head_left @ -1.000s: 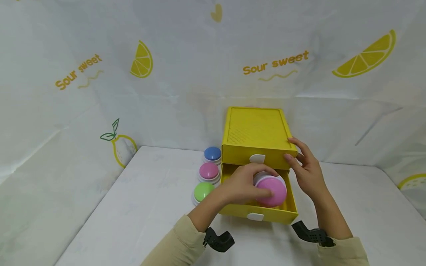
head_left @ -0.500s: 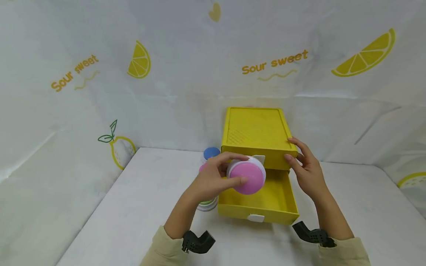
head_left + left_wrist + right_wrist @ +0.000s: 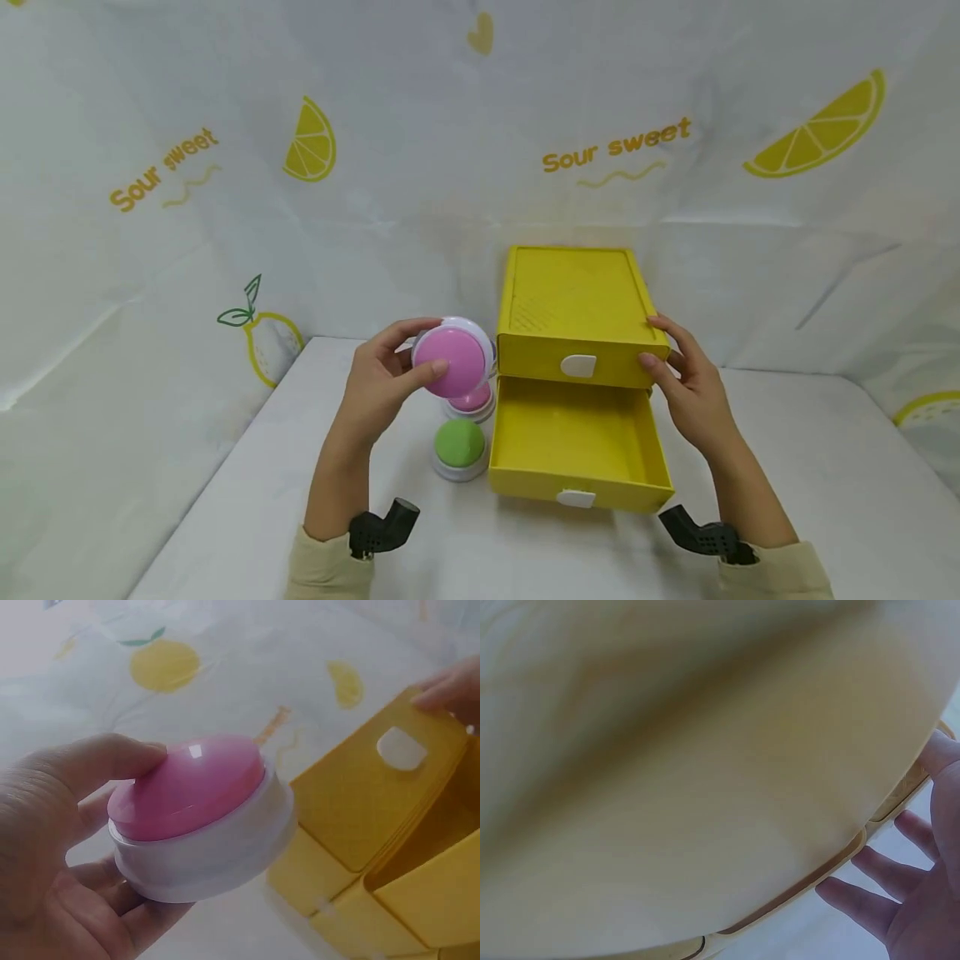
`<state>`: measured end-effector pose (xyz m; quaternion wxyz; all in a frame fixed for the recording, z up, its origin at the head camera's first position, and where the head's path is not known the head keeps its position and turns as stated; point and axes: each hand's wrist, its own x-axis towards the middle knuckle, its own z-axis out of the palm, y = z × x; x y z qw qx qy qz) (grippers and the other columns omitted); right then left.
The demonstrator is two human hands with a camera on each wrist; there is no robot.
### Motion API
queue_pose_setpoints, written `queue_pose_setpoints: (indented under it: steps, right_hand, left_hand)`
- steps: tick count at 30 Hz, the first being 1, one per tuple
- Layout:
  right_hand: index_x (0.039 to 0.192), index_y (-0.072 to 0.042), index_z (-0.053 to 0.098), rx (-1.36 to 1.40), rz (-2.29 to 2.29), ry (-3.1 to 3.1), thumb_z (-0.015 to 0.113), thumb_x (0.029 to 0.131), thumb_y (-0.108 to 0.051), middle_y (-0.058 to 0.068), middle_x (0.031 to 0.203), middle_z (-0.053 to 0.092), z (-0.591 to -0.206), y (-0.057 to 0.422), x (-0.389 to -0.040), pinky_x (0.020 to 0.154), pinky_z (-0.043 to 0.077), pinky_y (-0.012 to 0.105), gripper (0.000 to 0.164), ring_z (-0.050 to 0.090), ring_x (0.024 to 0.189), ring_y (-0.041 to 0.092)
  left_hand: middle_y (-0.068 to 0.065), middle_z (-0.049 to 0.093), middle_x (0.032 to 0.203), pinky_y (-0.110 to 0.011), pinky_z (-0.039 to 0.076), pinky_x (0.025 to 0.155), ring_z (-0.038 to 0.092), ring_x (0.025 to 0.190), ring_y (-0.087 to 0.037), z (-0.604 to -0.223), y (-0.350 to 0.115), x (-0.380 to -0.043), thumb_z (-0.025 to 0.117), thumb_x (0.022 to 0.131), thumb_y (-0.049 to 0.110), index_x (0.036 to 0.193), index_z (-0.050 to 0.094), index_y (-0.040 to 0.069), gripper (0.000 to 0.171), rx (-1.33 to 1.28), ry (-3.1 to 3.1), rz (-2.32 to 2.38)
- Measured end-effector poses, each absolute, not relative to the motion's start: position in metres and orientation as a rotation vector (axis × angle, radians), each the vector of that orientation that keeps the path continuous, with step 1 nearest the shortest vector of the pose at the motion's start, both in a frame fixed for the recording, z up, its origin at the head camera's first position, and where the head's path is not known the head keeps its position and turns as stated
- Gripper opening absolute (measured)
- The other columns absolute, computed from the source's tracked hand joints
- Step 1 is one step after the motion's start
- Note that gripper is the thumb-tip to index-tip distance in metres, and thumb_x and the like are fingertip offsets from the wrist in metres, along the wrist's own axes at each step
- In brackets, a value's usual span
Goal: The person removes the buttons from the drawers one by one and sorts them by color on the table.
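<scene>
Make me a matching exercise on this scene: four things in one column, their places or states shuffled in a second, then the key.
Column one
1. Left hand
2. Right hand
3. Lower drawer
4. Green-topped button

Column two
A. touching a corner of the yellow cabinet
B. on the table
C. holding a pink-topped button
D. standing open

Pairs: 1-C, 2-A, 3-D, 4-B

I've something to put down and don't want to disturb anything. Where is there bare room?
The table is bare left of the left hand, right of the right hand and in front of the open drawer, whose floor looks bare too. Crowded: left of the cabinet, with the held pink button, another pink button and a green button.
</scene>
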<state>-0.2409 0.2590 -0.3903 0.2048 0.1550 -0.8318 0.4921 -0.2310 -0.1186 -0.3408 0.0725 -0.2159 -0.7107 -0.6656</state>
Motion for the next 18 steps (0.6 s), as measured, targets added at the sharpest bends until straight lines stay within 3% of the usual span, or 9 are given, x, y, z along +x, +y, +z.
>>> queue_pose_setpoints:
  steps: [7,12,18]
  right_hand:
    - [0.156,-0.021,0.036,0.429,1.377,-2.320,0.053,0.105,-0.015,0.013,0.165,0.031,-0.391,0.259,-0.240,0.086,0.046,0.001,0.054,0.046,0.116,-0.022]
    - [0.156,-0.021,0.036,0.425,1.372,-2.320,0.053,0.105,-0.015,0.013,0.164,0.032,-0.392,0.259,-0.239,0.087,0.046,0.001,0.054,0.046,0.116,-0.022]
    - [0.156,-0.021,0.036,0.434,1.383,-2.317,0.052,0.106,-0.016,0.014,0.164,0.032,-0.390,0.259,-0.240,0.087,0.046,0.001,0.054,0.046,0.116,-0.022]
  left_hand:
    - [-0.014,0.063,0.131,-0.024,0.060,0.085,0.071,0.097,-0.010,-0.353,-0.132,-0.248,0.075,0.089,0.006,0.135,0.060,0.008,0.048,-0.381,-2.166,-1.860]
    - [-0.005,0.059,0.136,-0.020,0.059,0.084,0.072,0.104,-0.018,-0.370,-0.139,-0.264,0.075,0.090,0.014,0.135,0.062,0.013,0.047,-0.168,-2.136,-1.849]
    - [-0.008,0.058,0.139,-0.021,0.055,0.089,0.067,0.112,-0.025,-0.399,-0.147,-0.282,0.074,0.091,0.019,0.136,0.063,0.015,0.046,0.068,-2.165,-1.825]
